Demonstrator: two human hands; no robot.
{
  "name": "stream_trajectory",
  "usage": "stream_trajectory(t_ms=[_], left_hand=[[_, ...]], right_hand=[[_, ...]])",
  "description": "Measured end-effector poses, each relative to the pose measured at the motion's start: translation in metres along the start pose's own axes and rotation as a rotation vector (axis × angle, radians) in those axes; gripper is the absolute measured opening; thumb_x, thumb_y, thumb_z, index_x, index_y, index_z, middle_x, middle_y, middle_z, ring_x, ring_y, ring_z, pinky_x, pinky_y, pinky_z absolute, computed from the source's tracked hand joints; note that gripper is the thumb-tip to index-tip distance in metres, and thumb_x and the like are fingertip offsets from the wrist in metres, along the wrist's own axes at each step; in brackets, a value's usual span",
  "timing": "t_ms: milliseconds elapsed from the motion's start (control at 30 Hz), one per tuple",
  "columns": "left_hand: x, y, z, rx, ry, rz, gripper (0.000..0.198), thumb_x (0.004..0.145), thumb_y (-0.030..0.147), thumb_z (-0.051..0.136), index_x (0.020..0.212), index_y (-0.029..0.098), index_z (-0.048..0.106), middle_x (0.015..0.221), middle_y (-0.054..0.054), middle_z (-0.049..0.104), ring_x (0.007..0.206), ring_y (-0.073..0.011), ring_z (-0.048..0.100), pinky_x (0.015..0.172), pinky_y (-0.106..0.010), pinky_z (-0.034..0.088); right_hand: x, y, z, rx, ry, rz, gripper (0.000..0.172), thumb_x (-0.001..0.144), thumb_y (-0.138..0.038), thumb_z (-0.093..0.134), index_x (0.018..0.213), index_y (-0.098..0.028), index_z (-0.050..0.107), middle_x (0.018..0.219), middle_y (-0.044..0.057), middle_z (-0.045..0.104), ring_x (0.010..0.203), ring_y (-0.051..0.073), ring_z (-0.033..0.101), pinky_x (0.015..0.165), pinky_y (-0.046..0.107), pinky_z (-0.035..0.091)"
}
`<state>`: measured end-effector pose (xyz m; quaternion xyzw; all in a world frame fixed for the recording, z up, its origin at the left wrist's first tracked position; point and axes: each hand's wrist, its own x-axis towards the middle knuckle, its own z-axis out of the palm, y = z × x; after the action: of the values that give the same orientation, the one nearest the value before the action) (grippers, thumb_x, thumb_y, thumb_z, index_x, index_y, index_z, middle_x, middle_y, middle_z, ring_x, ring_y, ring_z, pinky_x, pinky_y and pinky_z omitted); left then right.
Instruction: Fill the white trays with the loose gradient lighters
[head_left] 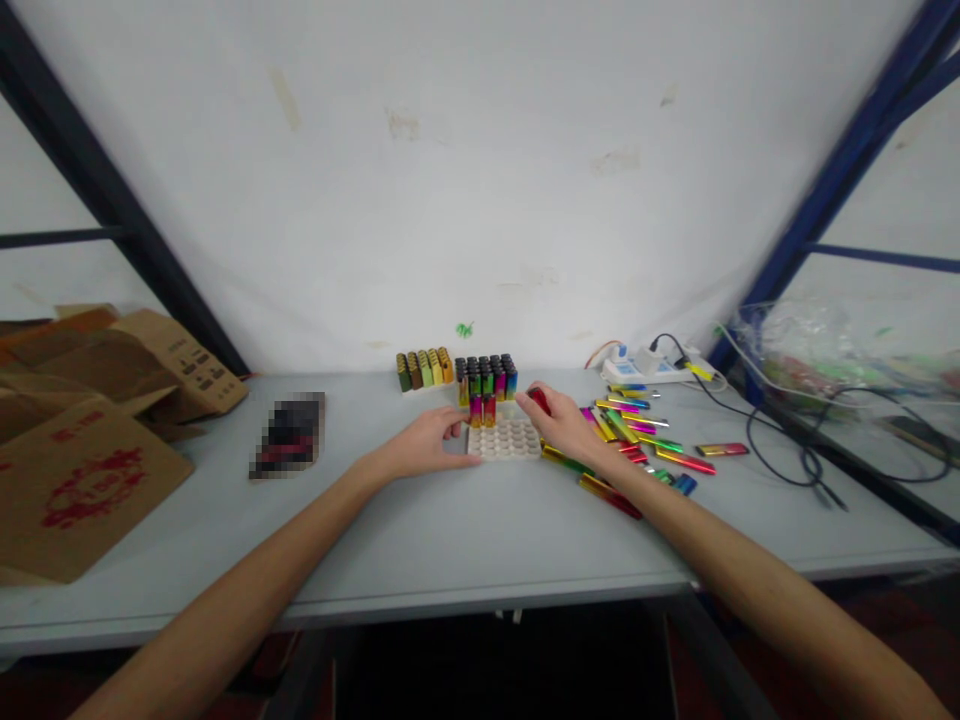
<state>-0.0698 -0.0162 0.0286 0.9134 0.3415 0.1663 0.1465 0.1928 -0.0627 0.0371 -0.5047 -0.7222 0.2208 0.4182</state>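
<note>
A white tray with round holes [504, 440] lies on the table in front of me. Two shiny lighters [482, 411] in pink, yellow and red stand upright in its back left part. My left hand [431, 442] grips the tray's left end, thumb along the front corner and fingers curled behind. Pinched in my right hand [564, 422], above the tray's right end, is a red lighter [540, 399], partly hidden by the fingers. Just behind the tray stands a block of upright lighters [486, 375] with dark tops.
Loose metallic lighters [679, 460] lie scattered to the right, some under my right forearm. Another upright group [424, 369] stands at the back left. A power strip [652, 368] and black cable [780, 475] lie right. Cardboard boxes [97, 480] and a blurred dark item [289, 435] sit left.
</note>
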Motion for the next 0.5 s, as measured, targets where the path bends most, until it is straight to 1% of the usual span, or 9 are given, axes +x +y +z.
stream_trajectory(t_ms=[67, 133, 200, 233, 300, 367, 433, 500], left_hand=[[0.0, -0.001, 0.0, 0.0, 0.005, 0.007, 0.057, 0.077, 0.066, 0.072, 0.104, 0.016, 0.068, 0.088, -0.004, 0.063, 0.077, -0.0208, 0.057, 0.07, -0.03, 0.043], [0.0, -0.002, 0.001, 0.003, 0.005, 0.011, 0.058, 0.078, 0.066, 0.072, 0.105, 0.015, 0.067, 0.089, -0.004, 0.063, 0.078, -0.0211, 0.058, 0.071, -0.03, 0.043], [0.0, -0.004, 0.002, 0.011, 0.001, 0.016, 0.059, 0.078, 0.068, 0.071, 0.106, 0.015, 0.067, 0.089, -0.004, 0.062, 0.078, -0.0213, 0.058, 0.071, -0.03, 0.043], [0.0, -0.005, 0.003, 0.015, 0.001, 0.021, 0.06, 0.078, 0.068, 0.07, 0.105, 0.016, 0.067, 0.088, -0.004, 0.062, 0.078, -0.0213, 0.057, 0.071, -0.03, 0.043], [0.0, -0.006, 0.004, 0.022, 0.004, 0.028, 0.059, 0.078, 0.068, 0.07, 0.104, 0.016, 0.067, 0.087, -0.003, 0.06, 0.078, -0.0213, 0.057, 0.071, -0.03, 0.042], [0.001, -0.007, 0.004, 0.027, 0.006, 0.028, 0.058, 0.078, 0.068, 0.07, 0.103, 0.016, 0.066, 0.086, -0.003, 0.059, 0.078, -0.0213, 0.057, 0.071, -0.03, 0.042], [0.001, -0.007, 0.005, 0.03, 0.005, 0.023, 0.057, 0.078, 0.068, 0.07, 0.101, 0.016, 0.066, 0.086, -0.002, 0.059, 0.078, -0.0212, 0.057, 0.07, -0.03, 0.041], [0.001, -0.007, 0.005, 0.027, 0.007, 0.022, 0.056, 0.077, 0.069, 0.07, 0.097, 0.017, 0.065, 0.085, -0.002, 0.059, 0.077, -0.0209, 0.056, 0.069, -0.03, 0.041]], right_hand=[[0.001, 0.003, -0.002, 0.016, -0.022, -0.031, 0.036, 0.102, -0.055, 0.042, 0.087, -0.023, 0.049, 0.073, -0.003, 0.051, 0.067, 0.015, 0.047, 0.065, 0.027, 0.035], [0.003, 0.005, -0.005, 0.009, -0.04, -0.086, 0.035, 0.104, -0.052, 0.039, 0.092, -0.022, 0.052, 0.08, 0.0, 0.057, 0.074, 0.016, 0.052, 0.071, 0.028, 0.039], [0.006, 0.007, -0.006, -0.055, -0.009, -0.151, 0.038, 0.105, -0.051, 0.038, 0.088, -0.021, 0.056, 0.084, 0.003, 0.058, 0.081, 0.018, 0.054, 0.077, 0.029, 0.04], [0.007, 0.008, -0.007, -0.097, 0.017, -0.171, 0.04, 0.104, -0.051, 0.038, 0.085, -0.021, 0.057, 0.084, 0.003, 0.058, 0.081, 0.018, 0.053, 0.077, 0.029, 0.04], [0.009, 0.01, -0.007, -0.16, 0.045, -0.166, 0.044, 0.104, -0.051, 0.039, 0.078, -0.021, 0.056, 0.077, 0.002, 0.055, 0.075, 0.018, 0.051, 0.073, 0.029, 0.038], [0.01, 0.011, -0.006, -0.172, 0.033, -0.124, 0.046, 0.104, -0.052, 0.041, 0.074, -0.021, 0.057, 0.069, 0.0, 0.054, 0.067, 0.016, 0.049, 0.067, 0.028, 0.035], [0.01, 0.013, -0.005, -0.148, -0.015, -0.09, 0.046, 0.104, -0.052, 0.043, 0.076, -0.02, 0.059, 0.066, -0.001, 0.057, 0.063, 0.016, 0.051, 0.064, 0.027, 0.035], [0.01, 0.016, -0.002, -0.134, -0.077, -0.095, 0.042, 0.104, -0.05, 0.045, 0.08, -0.019, 0.062, 0.068, 0.0, 0.062, 0.065, 0.016, 0.055, 0.064, 0.026, 0.036]])
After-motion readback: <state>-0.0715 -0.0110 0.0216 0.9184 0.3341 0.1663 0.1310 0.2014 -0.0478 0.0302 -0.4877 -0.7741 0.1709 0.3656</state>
